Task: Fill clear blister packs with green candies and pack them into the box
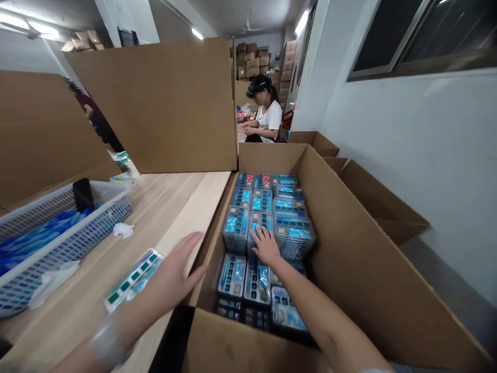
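Note:
My right hand (266, 245) reaches into a large cardboard box (341, 248), fingers spread on top of a stack of clear plastic packs (261, 220). Several such stacks fill the box, each pack showing dark squares and blue parts. Over the table's edge hovers my left hand (174, 274), a little blurred, with fingers apart and nothing visible in it. Below and left of it, one more clear pack (134, 277) with green squares lies on the table, partly hidden by my left forearm.
A white plastic basket (104, 228) holding blue items and a dark object stands on the wooden table (186, 202). Crumpled white scraps (123, 230) lie beside it. Cardboard panels (174, 109) rise behind. Open boxes (380, 197) line the right wall. A person (267, 116) sits farther back.

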Demonstrator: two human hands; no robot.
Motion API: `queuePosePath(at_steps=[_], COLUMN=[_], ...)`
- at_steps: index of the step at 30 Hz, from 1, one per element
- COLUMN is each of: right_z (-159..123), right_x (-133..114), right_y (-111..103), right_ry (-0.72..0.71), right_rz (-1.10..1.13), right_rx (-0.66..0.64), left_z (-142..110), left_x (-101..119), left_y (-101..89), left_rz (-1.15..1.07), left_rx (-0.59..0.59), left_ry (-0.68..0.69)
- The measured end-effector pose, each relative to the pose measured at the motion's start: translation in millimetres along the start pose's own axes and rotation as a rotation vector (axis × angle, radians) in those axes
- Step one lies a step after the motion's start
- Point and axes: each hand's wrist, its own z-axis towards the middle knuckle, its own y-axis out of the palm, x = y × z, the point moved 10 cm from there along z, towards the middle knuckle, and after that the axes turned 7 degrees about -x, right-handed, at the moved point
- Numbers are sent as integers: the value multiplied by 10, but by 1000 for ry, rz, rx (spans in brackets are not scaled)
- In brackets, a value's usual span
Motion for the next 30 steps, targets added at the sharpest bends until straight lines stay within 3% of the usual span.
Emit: queuePosePath(at_steps=[3,6,8,10,14,20,25,27,30], right_z=[40,134,190,218,213,183,131,97,24], right_x=[64,140,169,181,191,178,128,246,760], right_y=[-93,11,108,148,160,112,-92,-239,-302], right_ry=[18,7,-14,-30,-45,-38,-48,-3,295], right_rz=[-24,-27,-33,-47,-52,-53,-51,-57,-54], right_rx=[63,-1,-35,-16,10,-6,18,73,77], left_z=[785,1459,1680,1746,1713,1612,1557,1548,1539], left_x=[-43,-298,-493,-632,-666,-668,-647,-624,-571], left_y=[804,1540,1895,2079,2097,2087,2053,2031,2037], left_rz=[141,300,413,516,603,626,634,617,591], left_rx=[-266,-440,-549,-614,-592,-569,-527,-501,-450], left_ry=[91,46,6,-4,64,59,89,107,143])
